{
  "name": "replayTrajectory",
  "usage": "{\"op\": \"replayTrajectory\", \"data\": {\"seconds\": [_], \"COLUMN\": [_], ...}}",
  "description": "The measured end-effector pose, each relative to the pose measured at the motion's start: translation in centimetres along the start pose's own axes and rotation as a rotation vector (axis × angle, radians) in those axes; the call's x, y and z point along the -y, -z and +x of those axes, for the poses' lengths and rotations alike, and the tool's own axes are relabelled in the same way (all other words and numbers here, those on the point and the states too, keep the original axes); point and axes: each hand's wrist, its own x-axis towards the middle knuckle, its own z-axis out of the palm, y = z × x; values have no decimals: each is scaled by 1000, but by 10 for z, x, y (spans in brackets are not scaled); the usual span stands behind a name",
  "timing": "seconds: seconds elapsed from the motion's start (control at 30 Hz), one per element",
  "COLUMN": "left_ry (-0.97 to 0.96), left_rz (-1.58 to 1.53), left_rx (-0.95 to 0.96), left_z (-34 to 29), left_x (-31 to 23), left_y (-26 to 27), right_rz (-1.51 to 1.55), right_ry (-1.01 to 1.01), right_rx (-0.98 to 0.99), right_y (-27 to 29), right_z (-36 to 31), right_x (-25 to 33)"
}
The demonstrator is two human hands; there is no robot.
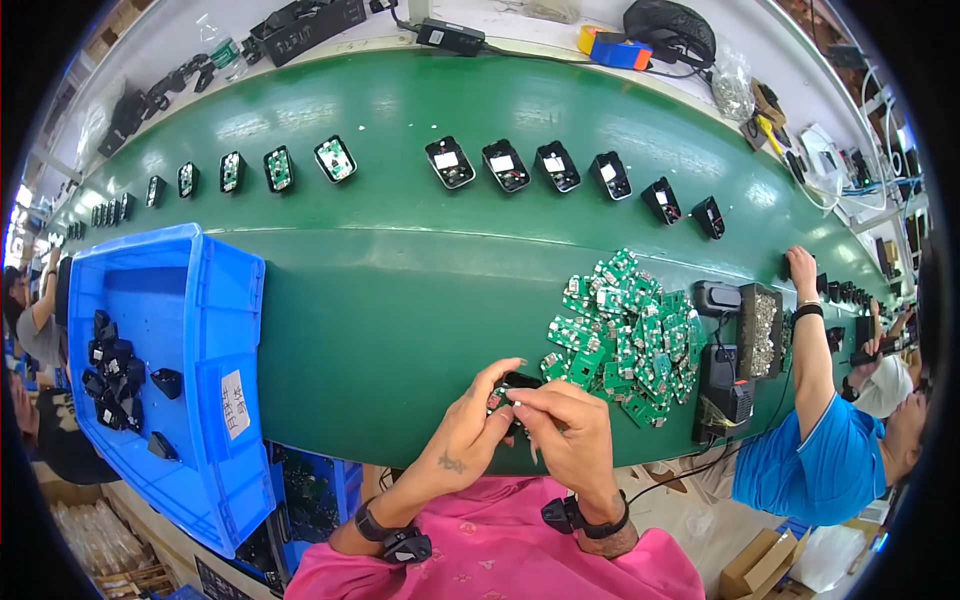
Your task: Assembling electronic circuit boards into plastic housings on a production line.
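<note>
Left hand: the person's left hand (472, 415) is curled round a small black plastic housing (521, 381), thumb and fingers gripping its sides.
Right hand: the right hand (572, 420) reaches across from the right, thumb and forefinger pinching a small pale piece (516, 404) at the housing's mouth; its exact kind is too small to tell.
Housing in hand: held at the near edge of the green-topped bench (400, 290), in front of the pink garment (500, 545), and partly hidden by the fingers.
Board pile: a loose heap of green circuit boards (640, 340) with silvery and white components lies just beyond the hands, to the right.
Far row, right part: six open black box-shaped housings (505, 166) stand spaced apart, several showing a white rectangle inside.
Far row, left part: more black housings with green boards seated inside (335, 158) trail off toward the far left.
Left side: a large blue plastic bin (228, 300) sits tilted in view, with black plastic parts (115, 370) clustered inside.
Right side: a black boxy device (727, 385) stands beside a dark tray of greyish bits (760, 335), both near the pile.
Neighbour: a co-worker in a blue shirt (805, 460) extends a hand (802, 268) to a dark item on the bench.
Wrists: each carries a black strap with a black module (407, 545).
</note>
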Motion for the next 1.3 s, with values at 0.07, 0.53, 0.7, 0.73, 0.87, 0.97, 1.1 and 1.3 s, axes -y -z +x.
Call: {"op": "replayTrajectory", "data": {"seconds": [0.07,0.53,0.7,0.73,0.87,0.97,1.1,1.3], "left_ry": [7,-354,-409,-449,-447,-569,-572,-578], "left_rz": [13,203,237,279,317,416,360,375], "left_rx": [5,-179,-209,-209,-233,-237,-135,-144], "left_z": [0,3,4,3,3,6,8,7], "left_x": [2,0,4,5,5,1,-2,-4], "left_y": [-3,-11,-14,-14,-13,-10,-6,-6], "right_rz": [-2,-227,-246,-240,-241,-279,-279,-271], "right_ry": [-18,209,143,118,75,98,87,63], "right_rx": [7,-193,-129,-109,-67,84,113,126], "right_y": [0,-2,4,5,12,18,23,24], "right_z": [-1,-6,-5,-3,-1,1,3,3], "right_x": [2,16,25,27,28,25,24,24]}}
